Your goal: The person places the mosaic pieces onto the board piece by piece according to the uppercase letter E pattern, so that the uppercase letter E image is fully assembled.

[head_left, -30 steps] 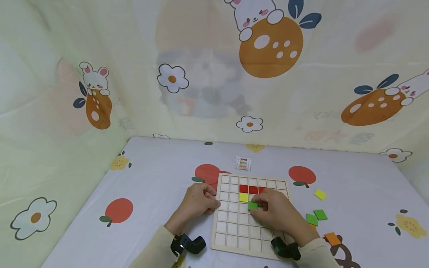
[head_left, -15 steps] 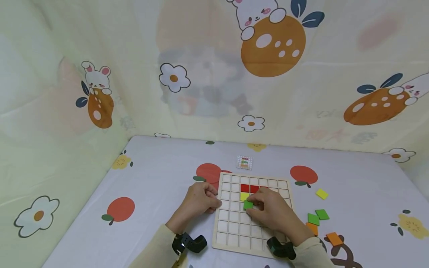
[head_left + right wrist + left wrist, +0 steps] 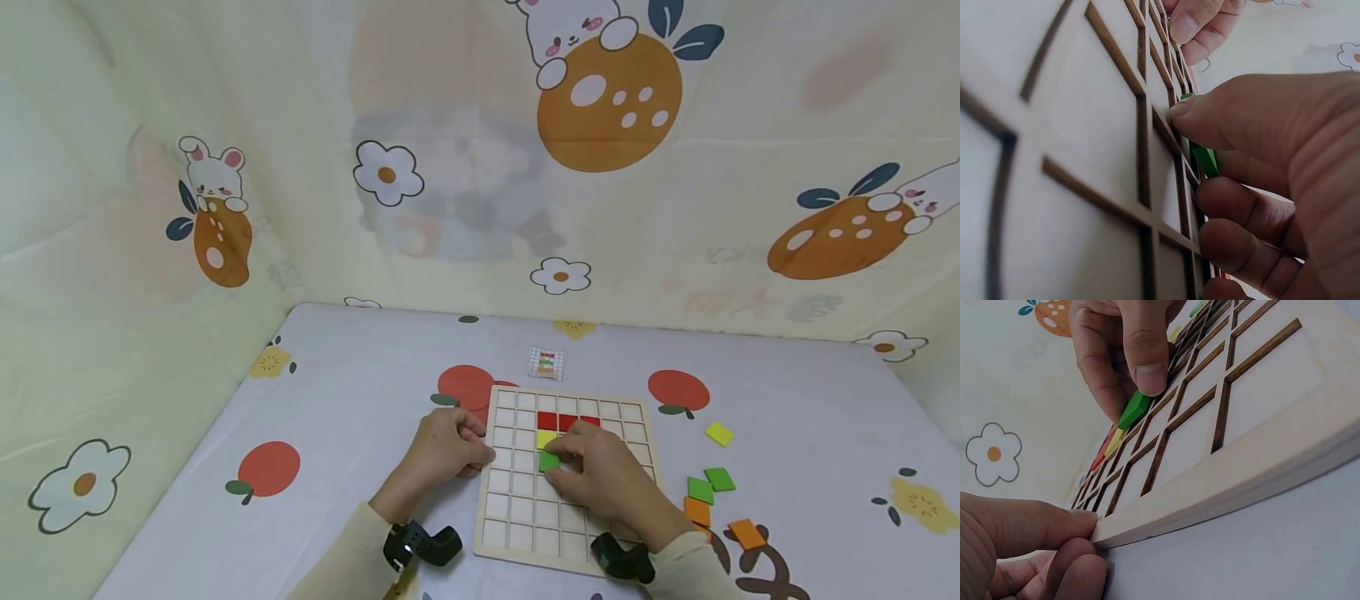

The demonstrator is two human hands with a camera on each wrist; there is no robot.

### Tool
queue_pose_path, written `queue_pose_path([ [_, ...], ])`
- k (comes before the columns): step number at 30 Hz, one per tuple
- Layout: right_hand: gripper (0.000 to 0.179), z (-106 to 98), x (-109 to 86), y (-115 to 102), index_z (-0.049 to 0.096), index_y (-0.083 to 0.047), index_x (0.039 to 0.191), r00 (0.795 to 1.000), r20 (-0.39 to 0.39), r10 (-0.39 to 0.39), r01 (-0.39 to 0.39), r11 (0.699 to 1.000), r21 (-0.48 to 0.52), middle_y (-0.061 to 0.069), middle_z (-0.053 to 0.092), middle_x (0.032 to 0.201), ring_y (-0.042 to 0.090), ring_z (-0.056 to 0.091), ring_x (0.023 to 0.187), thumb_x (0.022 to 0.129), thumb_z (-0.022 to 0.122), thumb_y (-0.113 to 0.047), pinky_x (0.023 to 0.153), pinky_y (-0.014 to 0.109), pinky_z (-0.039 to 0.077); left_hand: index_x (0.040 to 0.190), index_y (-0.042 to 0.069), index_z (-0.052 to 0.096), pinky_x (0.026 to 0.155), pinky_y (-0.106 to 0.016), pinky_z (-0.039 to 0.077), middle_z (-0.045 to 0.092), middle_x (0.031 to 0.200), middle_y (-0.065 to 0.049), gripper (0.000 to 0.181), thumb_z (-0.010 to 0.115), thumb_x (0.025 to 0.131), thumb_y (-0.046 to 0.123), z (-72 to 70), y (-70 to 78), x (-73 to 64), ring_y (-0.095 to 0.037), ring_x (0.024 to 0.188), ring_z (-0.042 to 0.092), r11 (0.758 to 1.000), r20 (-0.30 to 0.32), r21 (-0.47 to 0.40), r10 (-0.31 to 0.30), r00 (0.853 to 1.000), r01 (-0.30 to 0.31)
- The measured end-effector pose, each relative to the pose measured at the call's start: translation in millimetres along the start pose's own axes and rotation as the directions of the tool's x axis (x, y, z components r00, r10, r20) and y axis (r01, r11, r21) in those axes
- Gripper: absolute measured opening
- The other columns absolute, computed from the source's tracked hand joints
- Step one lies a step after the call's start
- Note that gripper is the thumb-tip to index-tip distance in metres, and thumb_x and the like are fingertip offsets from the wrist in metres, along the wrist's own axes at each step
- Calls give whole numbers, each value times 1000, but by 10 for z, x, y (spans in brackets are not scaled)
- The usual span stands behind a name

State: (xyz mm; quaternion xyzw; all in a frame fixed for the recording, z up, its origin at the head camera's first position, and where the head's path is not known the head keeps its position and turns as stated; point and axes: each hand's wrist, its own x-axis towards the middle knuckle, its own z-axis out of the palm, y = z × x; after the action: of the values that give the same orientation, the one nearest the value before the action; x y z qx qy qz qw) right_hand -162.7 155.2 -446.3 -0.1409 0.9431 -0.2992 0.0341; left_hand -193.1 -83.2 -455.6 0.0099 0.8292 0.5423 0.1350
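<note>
My right hand (image 3: 609, 471) pinches a green square tile (image 3: 549, 462) between thumb and fingers. The tile sits close over a cell of the wooden grid board (image 3: 497, 532), just below a yellow tile (image 3: 546, 439). In the left wrist view the green tile (image 3: 1134, 411) looks tilted against the grid. Red tiles (image 3: 567, 423) lie in a row above the yellow one, partly behind the right fingers. At the board's left edge my left hand (image 3: 444, 446) grips the frame, its thumb on the rim and the other fingers curled against the side.
To the right of the board lie loose tiles: a yellow one (image 3: 719, 433), green ones (image 3: 720, 479) and orange ones (image 3: 747, 534). A small card with a coloured grid pattern (image 3: 547, 364) lies behind the board. Printed cloth (image 3: 457, 225) hangs around the table (image 3: 360, 367).
My right hand has slid the green tile leftward across the board to beneath the yellow tile. The third red tile shows more now. My left hand stays at the board's edge.
</note>
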Motion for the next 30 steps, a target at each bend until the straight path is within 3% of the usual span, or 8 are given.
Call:
queue_pose_path([
  [30,29,26,-3,0,81,-15,110,1000,-10,18,-18,1000,-3,-7,55,86,13,49,81,81,89,-17,67,26,41,95,0,67,54,-25,58,65,72,-6,23,84,81,0,-5,4,-4,-13,53,63,1000,7,-6,10,1000,-10],
])
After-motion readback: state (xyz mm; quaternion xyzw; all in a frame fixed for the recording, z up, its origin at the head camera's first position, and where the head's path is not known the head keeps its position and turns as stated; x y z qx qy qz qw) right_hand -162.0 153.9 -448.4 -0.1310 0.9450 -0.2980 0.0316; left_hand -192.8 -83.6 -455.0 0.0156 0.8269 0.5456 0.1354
